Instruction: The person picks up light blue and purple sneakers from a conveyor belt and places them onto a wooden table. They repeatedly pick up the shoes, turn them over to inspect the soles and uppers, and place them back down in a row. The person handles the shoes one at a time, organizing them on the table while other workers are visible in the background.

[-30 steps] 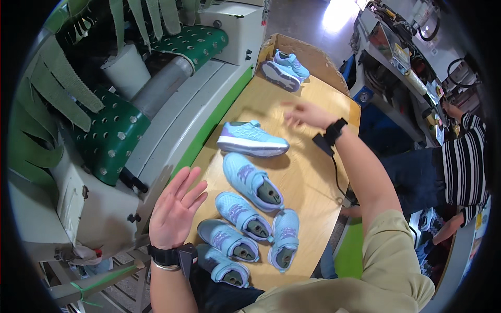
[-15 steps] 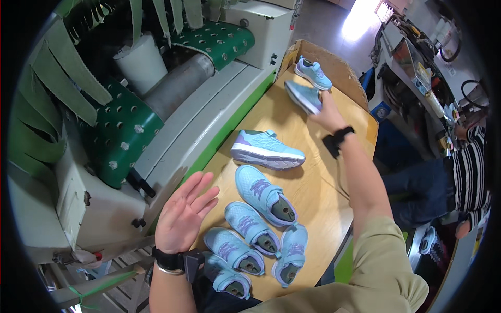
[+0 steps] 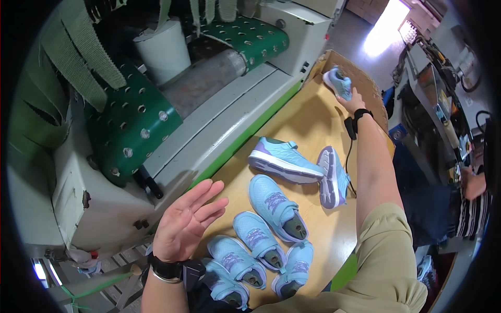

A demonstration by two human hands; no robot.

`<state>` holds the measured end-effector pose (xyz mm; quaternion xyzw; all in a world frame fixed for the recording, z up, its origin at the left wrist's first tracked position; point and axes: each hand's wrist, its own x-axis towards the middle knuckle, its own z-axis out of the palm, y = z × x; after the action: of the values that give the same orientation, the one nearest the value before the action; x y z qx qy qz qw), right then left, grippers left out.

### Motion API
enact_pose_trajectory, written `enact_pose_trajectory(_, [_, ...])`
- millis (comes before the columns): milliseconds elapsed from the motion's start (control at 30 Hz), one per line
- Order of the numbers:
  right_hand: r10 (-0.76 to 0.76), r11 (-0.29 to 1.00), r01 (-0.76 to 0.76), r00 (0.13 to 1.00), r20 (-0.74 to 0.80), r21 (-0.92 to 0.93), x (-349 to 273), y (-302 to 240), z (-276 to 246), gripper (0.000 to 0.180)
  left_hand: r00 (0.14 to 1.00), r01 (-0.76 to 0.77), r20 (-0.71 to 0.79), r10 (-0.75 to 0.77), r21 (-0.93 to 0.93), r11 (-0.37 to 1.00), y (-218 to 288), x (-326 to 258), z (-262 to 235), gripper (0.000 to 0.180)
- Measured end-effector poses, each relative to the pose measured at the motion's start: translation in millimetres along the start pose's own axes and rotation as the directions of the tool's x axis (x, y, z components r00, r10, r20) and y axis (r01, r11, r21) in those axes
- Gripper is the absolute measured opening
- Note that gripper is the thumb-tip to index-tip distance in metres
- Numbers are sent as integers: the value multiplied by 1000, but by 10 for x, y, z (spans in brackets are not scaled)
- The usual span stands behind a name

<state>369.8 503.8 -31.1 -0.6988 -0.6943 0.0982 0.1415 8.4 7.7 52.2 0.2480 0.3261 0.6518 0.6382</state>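
My right hand (image 3: 354,101) reaches to the far end of the wooden table and has its fingers around the toe end of a light blue sneaker (image 3: 337,83). Over the table's left side, my left hand (image 3: 188,221) is held with its fingers stretched out and nothing in it. Beside it lie several more blue sneakers with purple straps, among them an upright large one (image 3: 276,206). Behind these, one sneaker (image 3: 284,159) rests tilted with its pale sole edge showing. Another sneaker (image 3: 332,178) lies on its side, its purple and white sole visible.
On the left stands a machine with a perforated green belt (image 3: 136,122), hanging fabric strips (image 3: 78,49) and a grey metal edge. A cardboard wall (image 3: 368,81) rims the table's far end. At right, a person in a striped top is near a cluttered bench.
My right hand has laid one sneaker on its side next to the tilted one and moved to the far sneaker, gripping it. The left hand stays open. The view has shifted slightly.
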Motion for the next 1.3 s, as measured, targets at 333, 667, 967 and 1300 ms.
enact_pose_trajectory(333, [-259,964,247,957,128,101,-755,-40,-223,64,999,-1,54,2,-3,1000,-89,52,72,66])
enact_pose_trajectory(667, [-215,910,95,940,264,403,-3343,867,-835,65,984,-45,173,35,55,997,-151,-24,114,63])
enact_pose_trajectory(967, [-83,355,-513,815,573,781,-5123,987,-1484,68,932,181,276,-236,212,960,-355,-233,540,54])
enact_pose_trajectory(1300, [-742,498,673,657,-132,547,-4841,-472,-1698,64,747,481,561,-356,-86,873,-475,-564,747,80])
